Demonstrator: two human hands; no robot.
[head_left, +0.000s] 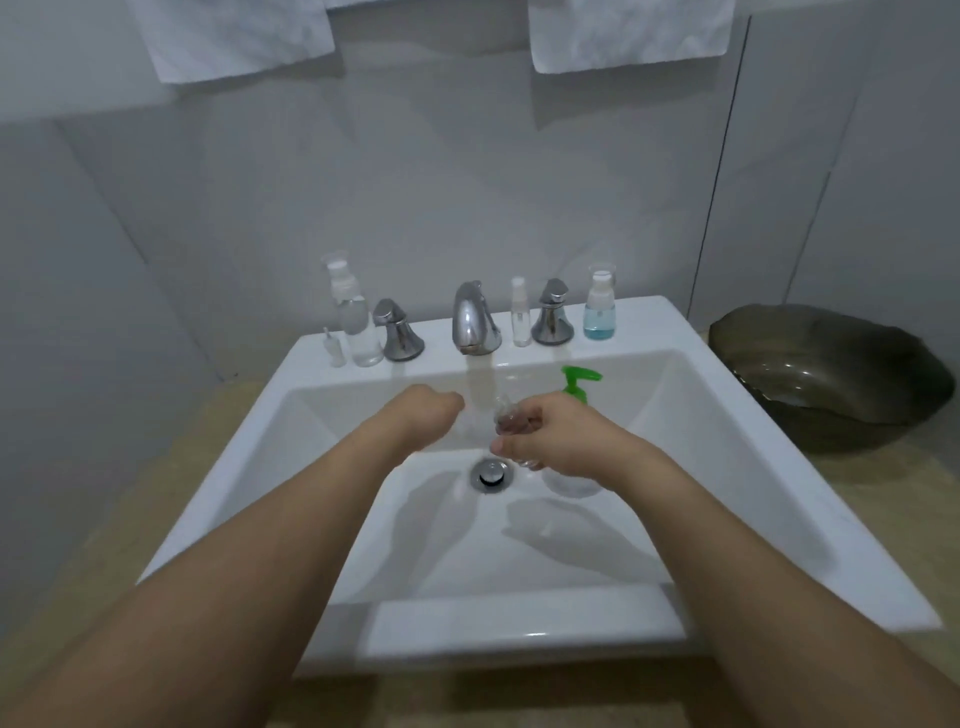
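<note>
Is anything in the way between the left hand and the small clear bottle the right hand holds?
Only the running water from the faucet falls between the left hand and the small clear bottle gripped by the right hand. The green pump bottle stands behind, clear of that gap.

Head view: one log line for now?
tap running | right hand grips clear bottle at stream | left hand curled beside stream

Sink (519, 631): plain white. Faucet (474, 317): chrome silver. Pump head (579, 382), centre-right: bright green. Ledge bottle (600, 312), right of the faucet: clear, blue liquid, white cap. In my right hand (566, 436), small bottle (511, 415): colourless, transparent. Towels (234, 36), top edge: white. Bowl (831, 374), right edge: smoky dark olive. Counter (130, 519): beige. Wall (415, 182): pale grey.
</note>
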